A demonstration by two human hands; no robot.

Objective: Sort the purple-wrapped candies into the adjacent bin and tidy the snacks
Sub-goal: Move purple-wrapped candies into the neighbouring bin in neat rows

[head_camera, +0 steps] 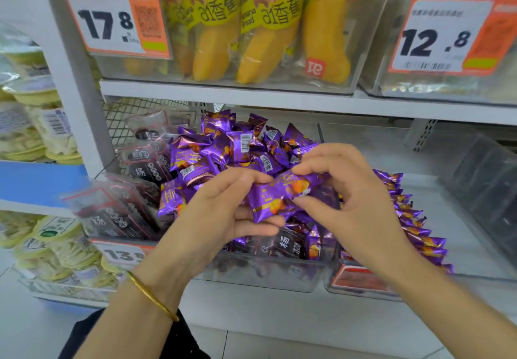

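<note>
Landmark: the clear front bin [265, 274] on the lower shelf; every place below is told from it.
Left hand [223, 210]: over the middle of the bin, fingers curled over and thumb tucked under the left end of one purple candy [282, 193], clamped on it.
Right hand [347, 190]: over the bin's right end, thumb and forefinger pinching the right end of the same candy, the other fingers loosely bent.
Held candy: lifted just above the bin's contents, stretched slantwise between the two hands, orange print facing up.
Purple heap [232, 146]: piled high in the back and middle of the bin, wrappers lying every way, some with barcodes up.
Dark packets [123, 213]: clear-and-dark snack packs fill the bin's left side, tilted and blurred; one more lies against the front wall under the hands.
Adjacent bin [361, 291]: touching the bin's right side, a red tag on its front.
Candy row [414, 218]: purple candies stand on edge in a neat line inside that adjacent bin, running front to back.
Bangle [151, 294]: gold, on the left wrist, in front of the bin.
Price tag [126, 255]: on the bin's front left corner, reading 13, the rest hidden.
Banana bread [218, 36]: yellow packs in a clear box on the shelf above the bin.
Yellow tubs [42, 134]: stacked on the rack well left of the bin.
</note>
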